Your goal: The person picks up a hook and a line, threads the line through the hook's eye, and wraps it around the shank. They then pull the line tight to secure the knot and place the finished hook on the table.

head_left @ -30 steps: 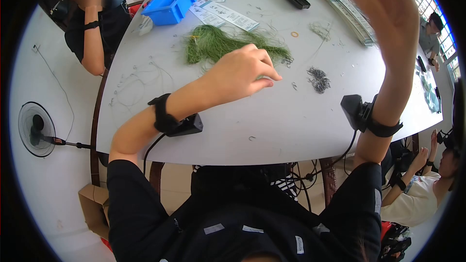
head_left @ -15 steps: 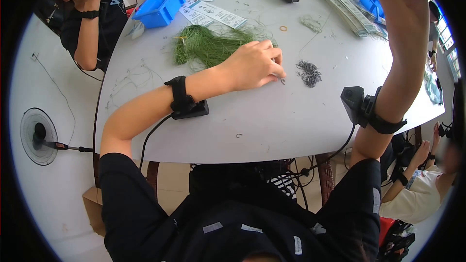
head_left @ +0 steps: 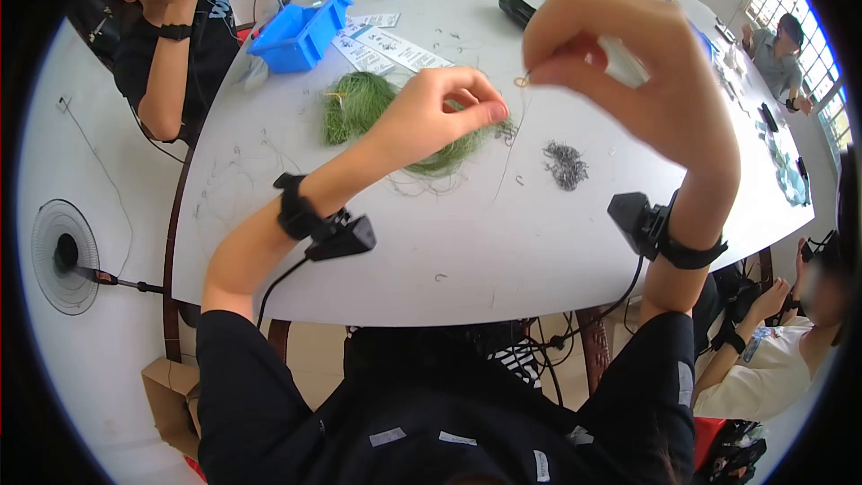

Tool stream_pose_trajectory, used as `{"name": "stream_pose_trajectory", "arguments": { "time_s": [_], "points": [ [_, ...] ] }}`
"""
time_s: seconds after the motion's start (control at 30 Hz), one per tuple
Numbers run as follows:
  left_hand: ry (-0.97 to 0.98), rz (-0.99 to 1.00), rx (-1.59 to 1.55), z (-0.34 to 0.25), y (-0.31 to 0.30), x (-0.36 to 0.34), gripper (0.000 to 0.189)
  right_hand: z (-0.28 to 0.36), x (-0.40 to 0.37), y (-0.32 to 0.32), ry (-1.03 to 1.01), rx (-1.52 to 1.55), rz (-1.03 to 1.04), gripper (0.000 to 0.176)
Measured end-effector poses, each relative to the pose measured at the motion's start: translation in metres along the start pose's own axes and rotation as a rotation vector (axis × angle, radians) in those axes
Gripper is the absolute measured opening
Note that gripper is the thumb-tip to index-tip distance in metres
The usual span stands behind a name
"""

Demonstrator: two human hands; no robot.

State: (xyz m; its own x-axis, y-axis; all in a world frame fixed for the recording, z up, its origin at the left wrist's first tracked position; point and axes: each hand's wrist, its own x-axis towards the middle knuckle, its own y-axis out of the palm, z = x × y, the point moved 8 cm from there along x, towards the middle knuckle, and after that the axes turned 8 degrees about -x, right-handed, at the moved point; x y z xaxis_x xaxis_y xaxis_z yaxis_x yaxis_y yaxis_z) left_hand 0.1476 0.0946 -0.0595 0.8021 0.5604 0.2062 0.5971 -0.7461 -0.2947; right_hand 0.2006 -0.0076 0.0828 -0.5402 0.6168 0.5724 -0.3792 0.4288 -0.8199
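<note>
My left hand (head_left: 440,112) is closed in a pinch above the right end of a green bundle of fishing line (head_left: 364,108). Small dark fish hooks (head_left: 506,133) show at its fingertips. Up and to the right, my right hand (head_left: 624,63) has its fingers pinched together, slightly blurred. A thin line (head_left: 512,148) runs down from near those fingertips, past the left hand. Close by the right fingertips is a small tan ring (head_left: 521,82). A pile of dark fish hooks (head_left: 566,166) lies below the right hand, with a single hook (head_left: 519,180) beside it.
Printed cards (head_left: 395,47) and a blue bin (head_left: 301,31) stand at the back left, a black tray (head_left: 515,11) at the back. Another loose hook (head_left: 440,277) lies near the front edge. Other people sit around the table; a fan (head_left: 70,256) stands at left.
My right hand has come down from the top edge toward the left hand. My left hand has lifted and drawn slightly left from the tabletop. The view has tilted up a little.
</note>
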Motion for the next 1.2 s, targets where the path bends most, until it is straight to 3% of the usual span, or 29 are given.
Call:
{"name": "stream_pose_trajectory", "arguments": {
  "time_s": [0.1, 0.3, 0.5, 0.7, 1.0, 1.2],
  "points": [
    [-0.024, -0.058, -0.586, -0.024, -0.005, -0.021, 0.023, 0.001, 0.001, 0.017, -0.05, 0.019, 0.0, 0.008],
    [-0.203, 0.085, -0.73, -0.034, -0.006, -0.046, 0.019, 0.002, 0.01, 0.03, -0.061, -0.018, -0.048, 0.007],
    [-0.044, -0.155, -0.599, -0.042, -0.031, -0.053, 0.015, -0.006, 0.013, 0.038, 0.089, 0.108, -0.032, 0.01],
    [0.111, -0.243, -0.52, -0.048, -0.051, -0.053, 0.014, -0.006, 0.013, 0.041, 0.191, 0.125, -0.085, 0.012],
    [0.122, -0.259, -0.139, -0.061, -0.056, -0.059, 0.018, -0.002, 0.013, 0.04, 0.136, 0.142, -0.211, 0.012],
    [0.126, -0.255, -0.016, -0.068, -0.059, -0.065, 0.016, 0.016, 0.014, 0.033, -0.089, 0.016, -0.299, 0.016]
  ]
}}
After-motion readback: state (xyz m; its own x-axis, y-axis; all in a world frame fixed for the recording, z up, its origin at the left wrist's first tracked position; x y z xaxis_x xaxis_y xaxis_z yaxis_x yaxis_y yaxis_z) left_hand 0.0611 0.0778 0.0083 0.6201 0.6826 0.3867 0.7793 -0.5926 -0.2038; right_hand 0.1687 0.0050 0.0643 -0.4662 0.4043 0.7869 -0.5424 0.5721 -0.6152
